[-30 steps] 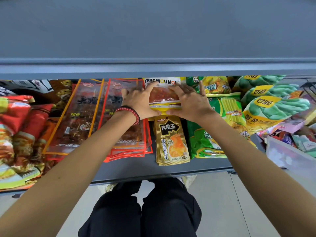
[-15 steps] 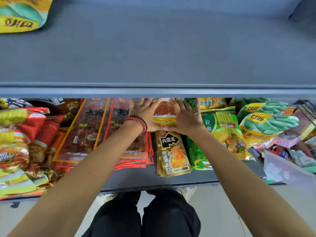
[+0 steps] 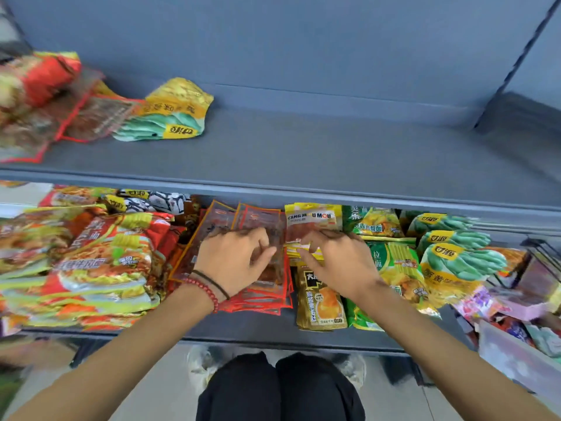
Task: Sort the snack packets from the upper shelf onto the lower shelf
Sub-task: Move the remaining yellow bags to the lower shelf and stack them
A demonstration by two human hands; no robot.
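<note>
1. Shelving in grey-blue fills the view: upper shelf (image 3: 334,153) is mostly bare, and lower shelf (image 3: 258,332) under it is crowded with packets from left to right.
2. Pile of red and yellow noodle bags (image 3: 100,262) covers the left part of the lower shelf; it is blurred, so the print is hard to read.
3. On the right side of the lower shelf lie green and yellow glove-picture bags (image 3: 455,259), overlapping each other, and beside them green noodle packets (image 3: 394,265).
4. On the upper shelf, at its left end, a few packets remain: a yellow and green bag (image 3: 170,113) lies flat, touching a transparent red-edged packet (image 3: 91,120), with a red bag (image 3: 45,77) behind.
5. In the middle of the lower shelf is a stack of transparent red-bordered packets (image 3: 258,296) with dark brown content.
6. Next to it is a gold packet stack (image 3: 321,302) with black characters and an orange picture.
7. Behind the gold stack lies the yellow "TANG MOU MOU" packet stack (image 3: 312,223), with a clear window showing reddish snack.
8. Left hand (image 3: 233,259), with a red bead bracelet (image 3: 203,290) at the wrist, hangs over the red-bordered stack, fingers loosely curled, holding nothing.
9. Right hand (image 3: 337,259) rests on the lower edge of the yellow stack, fingers spread and bent, touching it but not gripping.
</note>
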